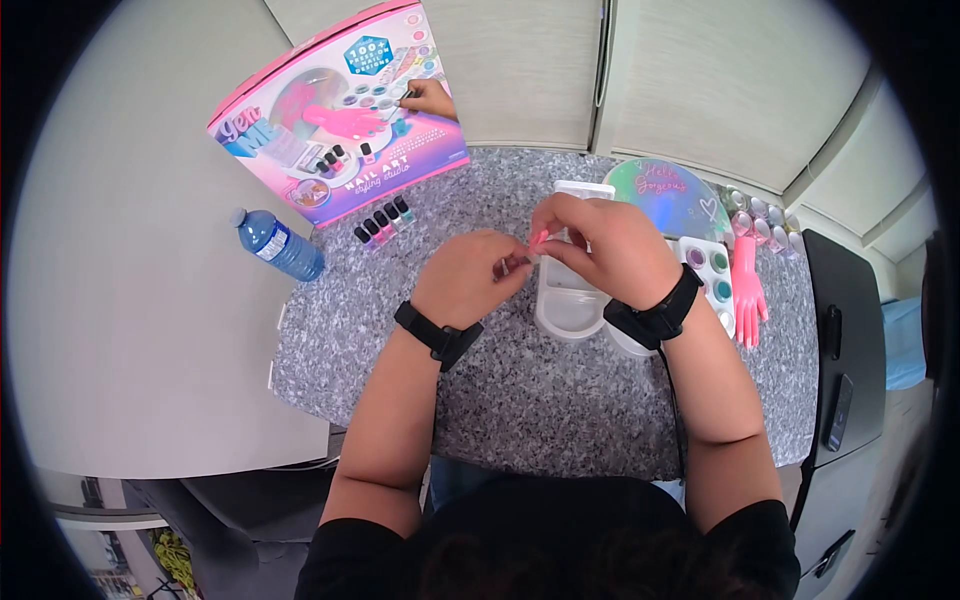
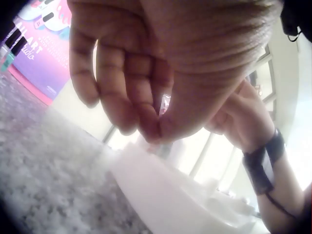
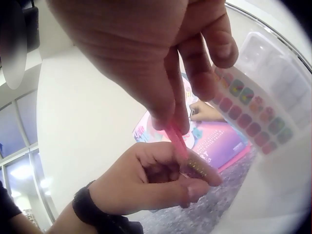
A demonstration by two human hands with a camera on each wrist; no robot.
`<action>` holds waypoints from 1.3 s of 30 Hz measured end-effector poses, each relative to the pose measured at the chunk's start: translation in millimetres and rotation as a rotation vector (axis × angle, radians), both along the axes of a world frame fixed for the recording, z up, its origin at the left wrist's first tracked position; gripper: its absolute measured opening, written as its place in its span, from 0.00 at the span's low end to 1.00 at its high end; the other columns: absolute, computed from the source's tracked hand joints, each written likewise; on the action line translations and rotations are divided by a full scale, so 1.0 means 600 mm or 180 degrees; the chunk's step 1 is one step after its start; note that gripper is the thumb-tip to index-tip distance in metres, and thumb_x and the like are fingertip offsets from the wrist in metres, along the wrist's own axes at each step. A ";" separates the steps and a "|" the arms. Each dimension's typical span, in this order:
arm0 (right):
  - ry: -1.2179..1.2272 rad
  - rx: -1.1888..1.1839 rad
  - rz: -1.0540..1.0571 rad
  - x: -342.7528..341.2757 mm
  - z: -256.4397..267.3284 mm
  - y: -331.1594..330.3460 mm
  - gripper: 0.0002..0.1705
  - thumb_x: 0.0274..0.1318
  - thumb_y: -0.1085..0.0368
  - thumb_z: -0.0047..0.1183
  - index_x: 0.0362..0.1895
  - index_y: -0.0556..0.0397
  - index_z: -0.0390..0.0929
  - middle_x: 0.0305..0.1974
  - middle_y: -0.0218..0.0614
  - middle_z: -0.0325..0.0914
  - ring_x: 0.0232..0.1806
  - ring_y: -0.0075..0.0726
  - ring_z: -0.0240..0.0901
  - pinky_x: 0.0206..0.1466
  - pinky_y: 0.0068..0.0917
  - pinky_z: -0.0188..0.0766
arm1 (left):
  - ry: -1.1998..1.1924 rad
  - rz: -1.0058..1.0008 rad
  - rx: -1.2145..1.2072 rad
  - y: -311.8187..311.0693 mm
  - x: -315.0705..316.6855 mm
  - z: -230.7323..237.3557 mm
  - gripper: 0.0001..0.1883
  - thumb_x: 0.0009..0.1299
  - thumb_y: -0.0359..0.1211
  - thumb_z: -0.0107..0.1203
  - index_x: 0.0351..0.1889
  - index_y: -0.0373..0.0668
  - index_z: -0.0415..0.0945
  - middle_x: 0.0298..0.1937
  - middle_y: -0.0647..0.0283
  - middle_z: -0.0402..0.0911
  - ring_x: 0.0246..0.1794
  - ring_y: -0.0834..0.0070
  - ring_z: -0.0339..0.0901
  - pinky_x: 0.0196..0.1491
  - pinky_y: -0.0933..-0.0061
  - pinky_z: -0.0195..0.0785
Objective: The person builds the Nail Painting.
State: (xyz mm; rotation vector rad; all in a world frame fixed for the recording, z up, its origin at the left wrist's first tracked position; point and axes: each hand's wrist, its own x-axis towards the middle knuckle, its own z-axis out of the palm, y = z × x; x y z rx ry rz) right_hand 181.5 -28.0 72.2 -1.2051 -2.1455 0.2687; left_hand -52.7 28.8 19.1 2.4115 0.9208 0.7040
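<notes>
Both hands meet over the left edge of a white compartment tray (image 1: 572, 318). My right hand (image 1: 610, 240) pinches a slim pink tool (image 3: 178, 141), like tweezers, between thumb and fingertips, pointing down. Between thumb and fingers my left hand (image 1: 465, 275) grips a small clear piece with gold dots (image 3: 199, 168). The pink tool's lower end is right at this piece. In the left wrist view, the left fingers (image 2: 146, 117) hide most of the clear piece. A sheet of colourful press-on nails (image 3: 253, 114) lies on the tray in the right wrist view.
A nail art box (image 1: 340, 120) stands at the back left, with several polish bottles (image 1: 385, 222) before it and a water bottle (image 1: 278, 245) beside it. To the right are a round mirror (image 1: 660, 190), paint palette (image 1: 712, 260), pink model hand (image 1: 747, 290) and small jars (image 1: 765, 222).
</notes>
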 end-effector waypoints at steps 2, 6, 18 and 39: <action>-0.0006 0.0013 -0.0010 0.002 0.000 0.002 0.12 0.69 0.61 0.65 0.52 0.42 0.80 0.40 0.33 0.91 0.44 0.53 0.88 0.45 0.48 0.81 | 0.0014 0.0011 0.0011 0.000 0.000 0.001 0.10 0.71 0.36 0.72 0.44 0.41 0.89 0.36 0.57 0.89 0.35 0.61 0.87 0.43 0.59 0.80; -0.0013 -0.0067 -0.0038 0.006 0.000 0.003 0.12 0.68 0.61 0.65 0.52 0.44 0.81 0.40 0.35 0.91 0.45 0.54 0.88 0.46 0.49 0.81 | -0.0113 0.0013 -0.0032 -0.004 0.001 0.008 0.08 0.71 0.34 0.72 0.44 0.41 0.90 0.36 0.57 0.89 0.34 0.61 0.86 0.42 0.60 0.79; -0.0220 -0.0158 -0.0420 0.033 0.025 -0.009 0.08 0.61 0.61 0.70 0.41 0.47 0.88 0.39 0.39 0.90 0.44 0.53 0.87 0.46 0.46 0.81 | -0.0846 -0.0043 0.0220 -0.013 0.016 0.023 0.11 0.73 0.32 0.73 0.52 0.42 0.91 0.40 0.58 0.90 0.35 0.66 0.86 0.41 0.65 0.78; -0.1112 -0.0317 -0.1602 0.084 -0.032 0.028 0.03 0.56 0.61 0.70 0.34 0.43 0.92 0.34 0.37 0.91 0.39 0.47 0.90 0.42 0.45 0.84 | -0.0115 -0.0157 0.0228 0.001 0.016 -0.008 0.13 0.74 0.37 0.73 0.53 0.44 0.91 0.54 0.55 0.89 0.56 0.57 0.87 0.60 0.57 0.79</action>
